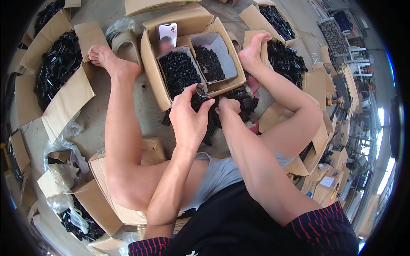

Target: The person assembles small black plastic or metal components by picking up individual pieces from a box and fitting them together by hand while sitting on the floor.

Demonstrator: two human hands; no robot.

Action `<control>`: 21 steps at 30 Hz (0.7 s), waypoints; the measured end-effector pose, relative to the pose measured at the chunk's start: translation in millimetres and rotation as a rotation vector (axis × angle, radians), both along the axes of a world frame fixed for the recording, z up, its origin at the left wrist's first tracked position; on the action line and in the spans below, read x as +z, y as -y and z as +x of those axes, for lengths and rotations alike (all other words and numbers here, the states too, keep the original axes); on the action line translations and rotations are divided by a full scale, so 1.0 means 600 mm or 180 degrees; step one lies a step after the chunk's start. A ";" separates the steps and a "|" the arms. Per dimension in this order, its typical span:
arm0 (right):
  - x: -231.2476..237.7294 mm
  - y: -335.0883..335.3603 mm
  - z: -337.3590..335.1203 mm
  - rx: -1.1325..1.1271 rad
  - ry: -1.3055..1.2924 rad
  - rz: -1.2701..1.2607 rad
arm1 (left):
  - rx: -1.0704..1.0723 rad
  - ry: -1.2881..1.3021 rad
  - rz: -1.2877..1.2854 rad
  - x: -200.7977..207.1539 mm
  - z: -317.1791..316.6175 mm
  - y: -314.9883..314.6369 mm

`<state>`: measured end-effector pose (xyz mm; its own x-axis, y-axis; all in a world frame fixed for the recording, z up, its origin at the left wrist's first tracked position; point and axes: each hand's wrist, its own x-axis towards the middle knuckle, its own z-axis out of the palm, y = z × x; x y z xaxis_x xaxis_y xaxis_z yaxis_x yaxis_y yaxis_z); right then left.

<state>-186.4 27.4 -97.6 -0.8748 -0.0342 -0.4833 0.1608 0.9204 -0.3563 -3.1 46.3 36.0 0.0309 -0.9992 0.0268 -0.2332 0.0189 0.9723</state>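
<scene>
My left hand [186,119] is raised over the near edge of the open carton [154,82], its thumb and fingers curled round a small dark part [200,90]. My right hand [229,106] is closed beside it; what its fingers grip is hidden. Below both hands lies a pile of black plastic pieces [245,102]. Inside the carton stand two grey bins. Short black tube-like pieces [179,72] fill the left bin, and smaller black pieces [208,62] lie in the right bin [226,48].
A phone [168,32] leans inside the carton's far left corner. My bare legs flank the carton, with a clog [126,47] by the left foot. Boxes of black parts stand left [60,64] and right [285,62]. Plastic film [64,149] lies at left.
</scene>
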 end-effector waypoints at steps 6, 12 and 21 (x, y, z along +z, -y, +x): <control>-0.005 0.002 0.041 -0.0285 -0.0186 -0.0197 | -0.0238 -0.0532 0.0414 0.023 0.012 0.002; 0.001 -0.006 0.058 -0.0530 -0.0311 -0.0436 | -0.0458 -0.0832 0.0538 0.020 0.026 -0.001; 0.052 -0.021 0.086 -0.0765 0.0053 -0.0867 | -0.0641 -0.1434 0.0441 -0.008 0.022 -0.005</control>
<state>-134.6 40.0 -66.2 -0.8655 0.0421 -0.4991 0.3690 0.7273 -0.5786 10.1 49.6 31.0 -0.1847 -0.9797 -0.0779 0.2046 -0.1158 0.9720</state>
